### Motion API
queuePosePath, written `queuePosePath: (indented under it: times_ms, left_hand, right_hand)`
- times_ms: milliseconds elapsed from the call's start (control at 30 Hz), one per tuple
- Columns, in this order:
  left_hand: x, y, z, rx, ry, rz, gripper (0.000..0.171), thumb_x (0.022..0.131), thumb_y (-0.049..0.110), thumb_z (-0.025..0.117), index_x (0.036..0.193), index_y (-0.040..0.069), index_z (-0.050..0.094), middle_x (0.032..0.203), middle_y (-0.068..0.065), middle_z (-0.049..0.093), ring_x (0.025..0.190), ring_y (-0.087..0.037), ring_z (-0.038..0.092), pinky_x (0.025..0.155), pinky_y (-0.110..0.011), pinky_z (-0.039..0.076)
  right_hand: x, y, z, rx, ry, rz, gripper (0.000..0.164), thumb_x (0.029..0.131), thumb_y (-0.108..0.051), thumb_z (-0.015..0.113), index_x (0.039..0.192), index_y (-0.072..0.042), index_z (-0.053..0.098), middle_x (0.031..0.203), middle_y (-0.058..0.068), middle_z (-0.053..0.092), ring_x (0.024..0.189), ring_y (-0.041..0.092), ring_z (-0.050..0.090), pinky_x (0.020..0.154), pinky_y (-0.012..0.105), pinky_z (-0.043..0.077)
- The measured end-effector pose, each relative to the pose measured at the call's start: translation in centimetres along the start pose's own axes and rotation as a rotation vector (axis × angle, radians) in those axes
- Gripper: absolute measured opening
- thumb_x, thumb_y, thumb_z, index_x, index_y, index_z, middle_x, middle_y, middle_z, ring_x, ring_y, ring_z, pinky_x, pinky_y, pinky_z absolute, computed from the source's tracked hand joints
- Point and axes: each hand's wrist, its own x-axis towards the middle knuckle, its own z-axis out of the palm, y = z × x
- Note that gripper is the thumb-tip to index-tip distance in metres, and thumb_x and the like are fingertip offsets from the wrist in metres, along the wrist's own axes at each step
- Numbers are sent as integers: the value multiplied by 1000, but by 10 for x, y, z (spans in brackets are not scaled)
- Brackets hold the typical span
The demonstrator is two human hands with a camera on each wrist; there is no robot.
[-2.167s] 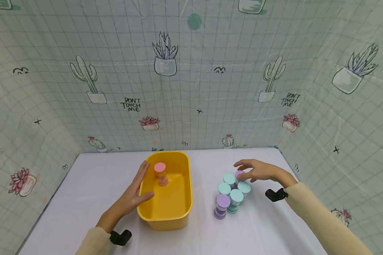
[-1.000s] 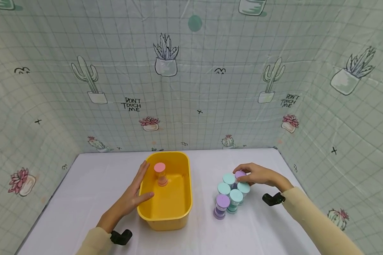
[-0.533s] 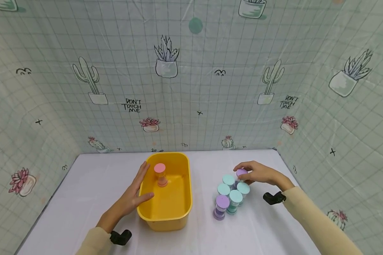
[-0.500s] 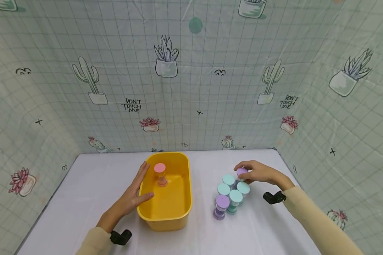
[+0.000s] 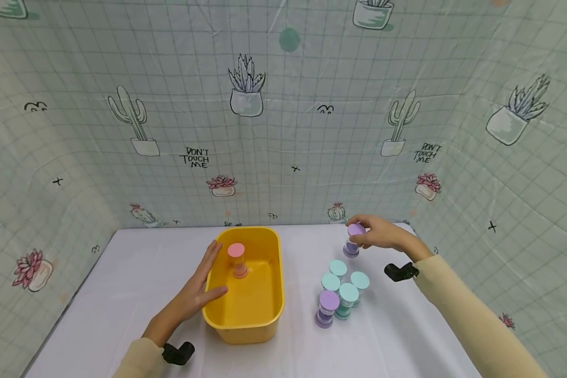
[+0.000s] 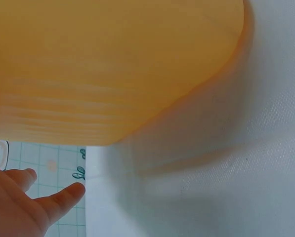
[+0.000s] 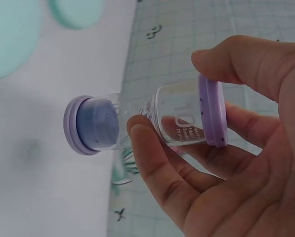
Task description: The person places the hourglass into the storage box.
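Observation:
My right hand (image 5: 381, 233) grips a purple-capped hourglass (image 5: 352, 249) behind the other hourglasses in the head view. In the right wrist view, fingers and thumb curl around its upper cap and clear glass (image 7: 179, 113), with blue-purple sand at the far end. My left hand (image 5: 193, 290) rests at the left rim of a yellow bin (image 5: 247, 335), fingers extended and thumb over the inside. Inside the bin stands a pink-capped hourglass (image 5: 237, 251). The left wrist view shows the bin's outer wall (image 6: 112, 64) beside the spread fingers (image 6: 61, 200).
Several teal-capped hourglasses (image 5: 348, 293) stand clustered right of the bin, with another purple-capped hourglass (image 5: 328, 301) at their front. All stand on a white-covered table (image 5: 387, 336). A patterned cloth backdrop (image 5: 283, 131) encloses the back and sides.
My right hand first closes on the rear purple-capped hourglass, then takes it up and away from the teal cluster toward the back. The left hand and bin stay in place.

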Motion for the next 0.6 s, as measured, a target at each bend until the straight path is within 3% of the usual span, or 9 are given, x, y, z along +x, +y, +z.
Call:
queuePosePath:
  times_ms: [267,600]
  left_hand:
    - [1,-1,0,-6,-3,10,94,92,33,68,167,15,14,173,-20,-2,156,-53,4,113,-80,13]
    - [-1,-2,1,-3,-5,9,94,92,31,68,167,15,13,173,-19,-2,156,-54,5,113,-80,13]
  right_hand:
    - [24,-50,-13,5,12,-42,51,98,-19,68,139,6,51,122,26,63,97,28,70,86,41,63]
    - [50,-113,-13,-33,-13,-128,46,96,-20,69,136,-1,57,119,20,64,93,26,74,82,35,64]
